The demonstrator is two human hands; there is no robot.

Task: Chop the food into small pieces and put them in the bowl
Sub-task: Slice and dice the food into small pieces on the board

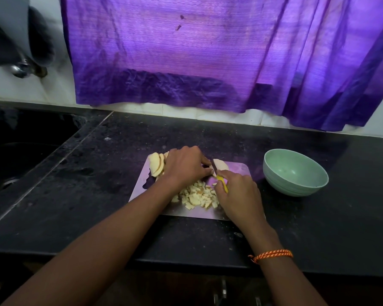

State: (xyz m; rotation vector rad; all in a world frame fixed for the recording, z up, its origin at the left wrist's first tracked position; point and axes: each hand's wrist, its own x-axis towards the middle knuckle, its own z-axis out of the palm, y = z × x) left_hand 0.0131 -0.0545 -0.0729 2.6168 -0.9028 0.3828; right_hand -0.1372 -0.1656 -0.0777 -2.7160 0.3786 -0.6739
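1. Spanning the scene, a dark countertop [208,235] carries a shiny cutting board [146,191].
2. A green bowl [272,173], right of the knife grip, holds no pieces that I can see.
3. Uncut slices [156,165] wait just beyond the left hand [186,166], whose curled fingers pin food beside the blade.
4. Chopped pieces [197,196] lie heaped between both wrists.
5. The right hand [239,193] clasps a yellow-handled knife [222,183]. Chopping looks roughly half done; transfer remains.

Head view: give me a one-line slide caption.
Left hand steadies slices while right hand cuts with a yellow-handled knife; chopped pieces on the board, green bowl empty.
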